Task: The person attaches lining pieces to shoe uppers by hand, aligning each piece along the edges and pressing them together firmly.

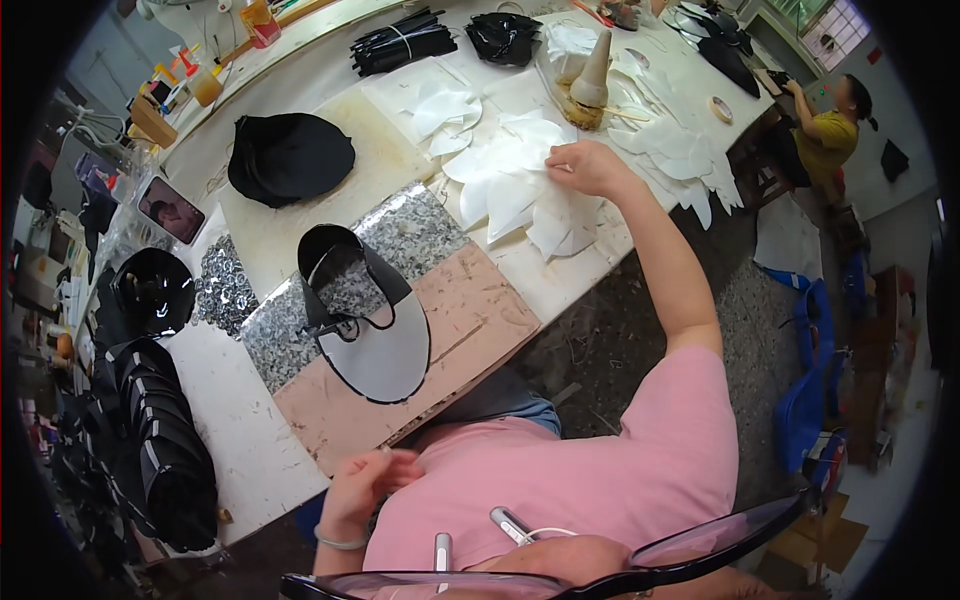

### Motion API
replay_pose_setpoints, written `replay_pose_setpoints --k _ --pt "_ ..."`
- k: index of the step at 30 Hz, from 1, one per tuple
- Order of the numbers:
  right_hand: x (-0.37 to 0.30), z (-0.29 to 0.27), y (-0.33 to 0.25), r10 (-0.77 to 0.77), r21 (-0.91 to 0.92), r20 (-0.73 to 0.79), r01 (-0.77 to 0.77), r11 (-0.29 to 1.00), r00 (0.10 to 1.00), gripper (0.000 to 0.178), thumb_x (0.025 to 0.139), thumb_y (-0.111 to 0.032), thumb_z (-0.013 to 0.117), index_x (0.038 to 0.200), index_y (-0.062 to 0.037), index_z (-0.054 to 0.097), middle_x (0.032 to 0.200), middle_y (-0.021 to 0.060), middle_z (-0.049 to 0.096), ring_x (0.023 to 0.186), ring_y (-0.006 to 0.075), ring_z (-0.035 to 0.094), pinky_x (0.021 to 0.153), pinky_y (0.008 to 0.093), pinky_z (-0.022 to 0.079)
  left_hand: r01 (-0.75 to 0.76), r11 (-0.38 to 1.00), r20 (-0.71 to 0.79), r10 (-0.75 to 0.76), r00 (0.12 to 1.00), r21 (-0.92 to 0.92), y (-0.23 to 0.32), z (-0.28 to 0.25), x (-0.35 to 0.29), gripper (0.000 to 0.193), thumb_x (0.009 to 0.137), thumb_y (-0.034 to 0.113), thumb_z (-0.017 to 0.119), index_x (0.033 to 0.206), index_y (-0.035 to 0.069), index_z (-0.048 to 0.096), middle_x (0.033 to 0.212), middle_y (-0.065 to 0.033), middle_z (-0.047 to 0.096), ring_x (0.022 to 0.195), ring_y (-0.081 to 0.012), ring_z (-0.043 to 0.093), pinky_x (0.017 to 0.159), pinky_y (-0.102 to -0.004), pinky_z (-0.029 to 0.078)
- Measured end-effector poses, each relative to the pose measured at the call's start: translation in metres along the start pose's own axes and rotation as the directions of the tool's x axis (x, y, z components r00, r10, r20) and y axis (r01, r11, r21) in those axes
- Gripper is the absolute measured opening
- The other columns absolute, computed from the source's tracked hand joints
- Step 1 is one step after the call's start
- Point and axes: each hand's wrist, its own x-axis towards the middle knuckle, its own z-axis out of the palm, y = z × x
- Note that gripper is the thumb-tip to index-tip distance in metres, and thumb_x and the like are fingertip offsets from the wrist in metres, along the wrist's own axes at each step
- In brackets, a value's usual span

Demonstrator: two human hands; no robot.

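My right hand (588, 166) reaches out to the far right, its fingers pinched at the edge of a white cut-out piece (528, 160) in a loose spread of such pieces. My left hand (372, 482) hovers by my body, just off the board's near edge; its fingers are loosely stretched, slightly blurred, with nothing visible in them. In front of me a shoe upper (372, 350), black with a pale grey front and a loose black lace, lies on a pinkish-brown board (480, 300) and a speckled grey slab (265, 345).
A black stacked bundle (290, 157) lies beyond the upper. Shoe parts (165, 440) line the left, near a phone (172, 210) and a pile of small metal bits (226, 285). A cone-topped pot (590, 90) stands beyond my right hand. Another person (835, 130) sits far right.
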Motion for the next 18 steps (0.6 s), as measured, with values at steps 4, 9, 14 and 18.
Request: replay_pose_setpoints --k 4,9,14,18 --pt "0.015 -0.022 -0.012 0.009 -0.243 0.133 0.024 0.970 0.991 0.020 0.086 -0.023 0.054 0.092 -0.0093 0.067 0.090 0.0094 0.068 0.085 0.0301 0.064 0.073 0.0409 0.050 -0.236 0.897 0.081 0.221 0.972 0.375 0.052 0.021 -0.006 0.021 0.092 0.016 0.059 0.101 -0.002 0.065 0.083 -0.0129 0.068 0.069 -0.0183 0.065 0.066 -0.0289 0.053" --pt "0.039 -0.041 -0.014 -0.062 -0.268 0.234 0.125 0.955 0.970 0.015 0.085 -0.020 0.057 0.089 -0.0086 0.067 0.088 0.0113 0.068 0.082 0.0295 0.066 0.073 0.0404 0.051 -0.771 -0.198 0.745 0.483 0.460 0.605 0.135 0.138 0.086 0.033 0.087 0.017 0.063 0.117 0.005 0.057 0.113 -0.0146 0.061 0.107 -0.0296 0.057 0.088 -0.0349 0.046" --pt "0.065 -0.048 -0.033 -0.063 -0.456 0.357 0.232 0.859 0.932 0.015 0.085 -0.018 0.056 0.094 -0.0114 0.066 0.087 0.0110 0.068 0.080 0.0297 0.066 0.070 0.0407 0.051 -0.553 -0.639 0.844 0.436 0.313 0.535 0.138 0.199 0.257 0.056 0.090 0.032 0.058 0.131 -0.002 0.041 0.138 -0.0166 0.041 0.131 -0.0352 0.035 0.103 -0.0387 0.037" --pt "0.079 -0.069 -0.034 -0.076 -0.519 -0.320 -0.107 0.848 0.945 0.015 0.086 -0.017 0.052 0.092 -0.0123 0.066 0.088 0.0117 0.068 0.078 0.0288 0.066 0.070 0.0424 0.051 -0.487 -0.550 0.733 0.463 0.498 0.679 0.133 0.203 0.299 0.067 0.088 0.043 0.056 0.134 -0.002 0.039 0.141 -0.0146 0.037 0.132 -0.0327 0.032 0.103 -0.0375 0.037"
